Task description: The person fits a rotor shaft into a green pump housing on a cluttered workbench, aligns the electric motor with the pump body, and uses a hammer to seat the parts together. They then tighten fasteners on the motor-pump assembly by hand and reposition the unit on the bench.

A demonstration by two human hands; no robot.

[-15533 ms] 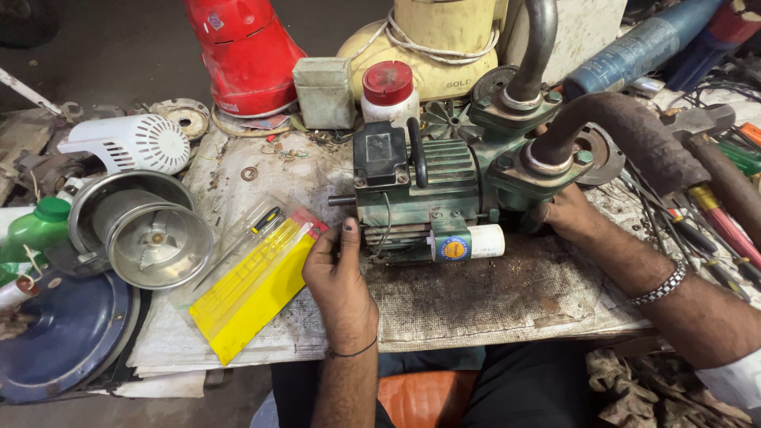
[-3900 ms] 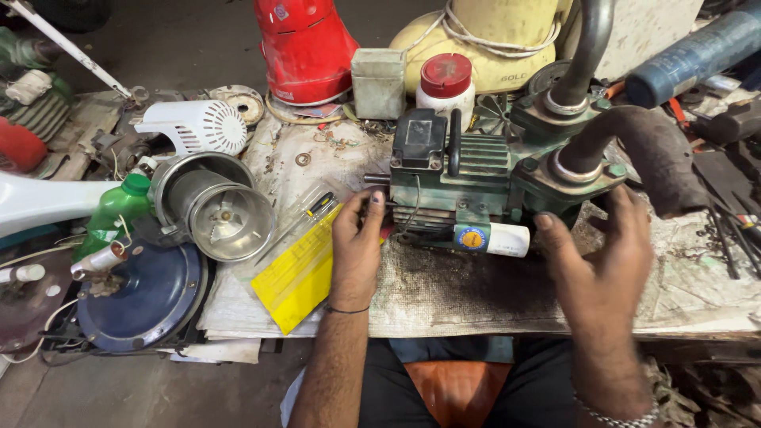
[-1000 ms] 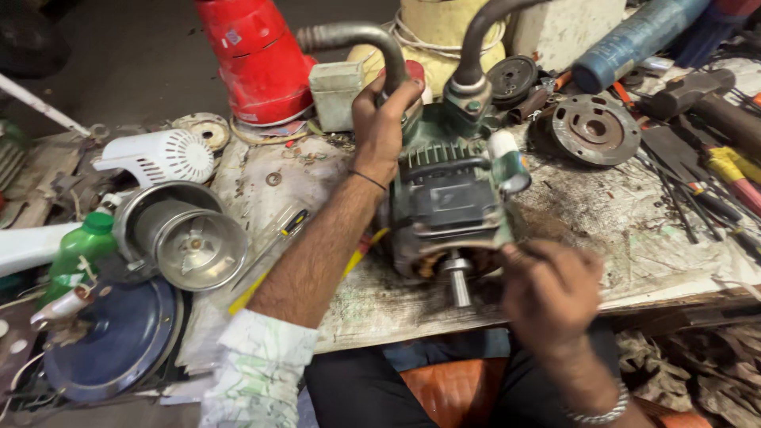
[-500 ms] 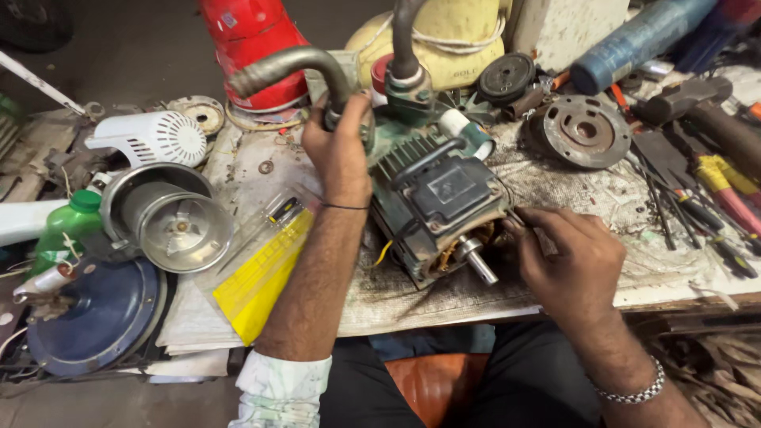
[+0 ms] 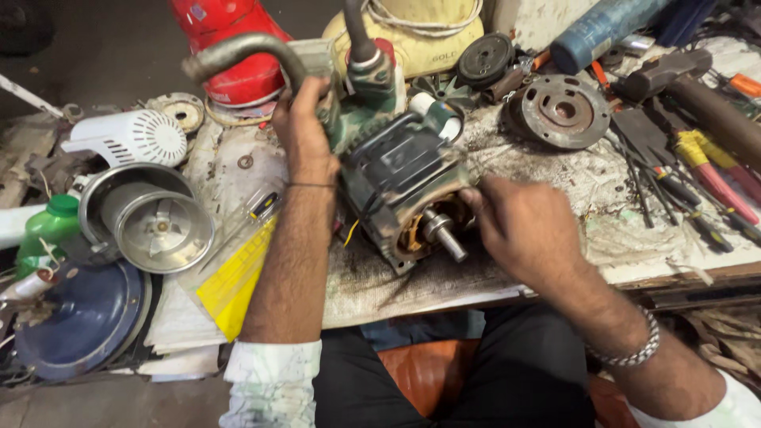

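a cluttered, grimy workbench (image 5: 555, 261) fills the frame. at centre lies a green electric motor (image 5: 396, 170), shaft end toward the camera. the left hand (image 5: 304, 127) is clamped around its upper end; the right hand (image 5: 519, 230) has fingers curled against the open shaft end.

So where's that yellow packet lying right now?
In the head view, the yellow packet lies left of the person's left forearm, just right of the shiny metal bowl.

single head view — looks steeply down, close over the workbench (image 5: 555, 238).
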